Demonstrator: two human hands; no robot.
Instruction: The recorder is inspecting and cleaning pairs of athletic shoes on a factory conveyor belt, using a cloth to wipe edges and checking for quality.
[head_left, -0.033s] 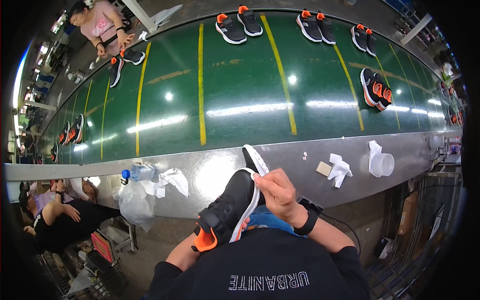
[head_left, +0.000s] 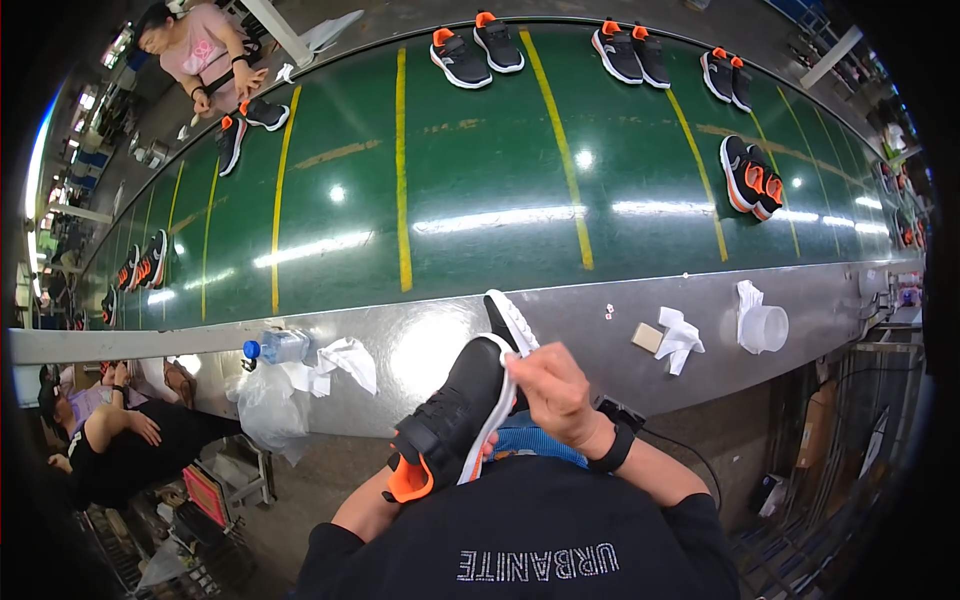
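Note:
A black sneaker (head_left: pixel 455 400) with an orange lining and a white sole lies tilted in front of my body, toe pointing away. Underneath it, my left hand (head_left: pixel 490 444) supports the shoe; only some fingertips show past the sole, and the rest is hidden. My right hand (head_left: pixel 556 392) is closed in a pinch against the white sole edge near the toe. Whatever its fingertips hold, if anything, is too small to make out. Just beyond the toe, a second black shoe (head_left: pixel 511 322) rests on the metal ledge (head_left: pixel 600 360), its white sole turned to the right.
Several pairs of sneakers (head_left: pixel 462 60) stand on the green conveyor belt (head_left: pixel 480 165). On the ledge are a bottle (head_left: pixel 285 346), white cloths (head_left: pixel 346 364), a beige block (head_left: pixel 647 337) and a clear cup (head_left: pixel 768 329). One person (head_left: pixel 210 50) handles shoes across the belt; another (head_left: pixel 120 410) sits left.
My right hand has shifted very slightly along the sole edge near the toe, still pinched. The shoe and everything else look the same.

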